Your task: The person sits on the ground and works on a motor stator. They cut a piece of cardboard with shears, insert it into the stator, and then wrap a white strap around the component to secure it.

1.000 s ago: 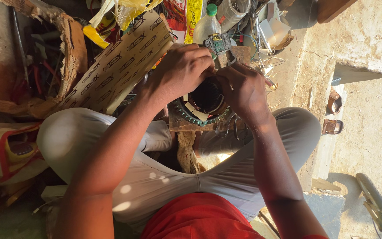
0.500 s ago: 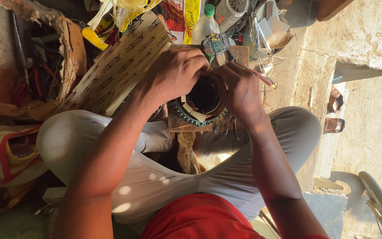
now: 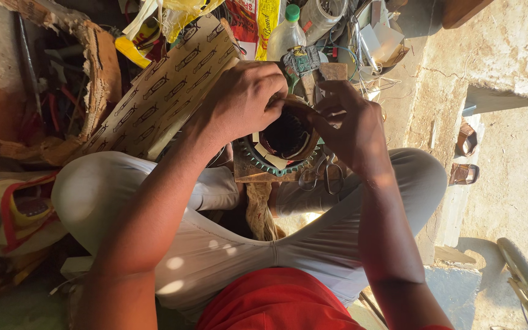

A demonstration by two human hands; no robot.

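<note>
Green-toothed ring (image 3: 276,166) — left hand (image 3: 242,101) and right hand (image 3: 349,125) both clamped on it.

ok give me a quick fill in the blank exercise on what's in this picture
1. Both hands, left hand and right hand, rest on a round toothed ring coloured ____.
2. The ring sits on a ____ block.
3. The plastic bottle has a ____ cap.
4. Beside the ring, by the right wrist, lies a pair of ____.

Missing words: green; wooden; green; scissors
</note>
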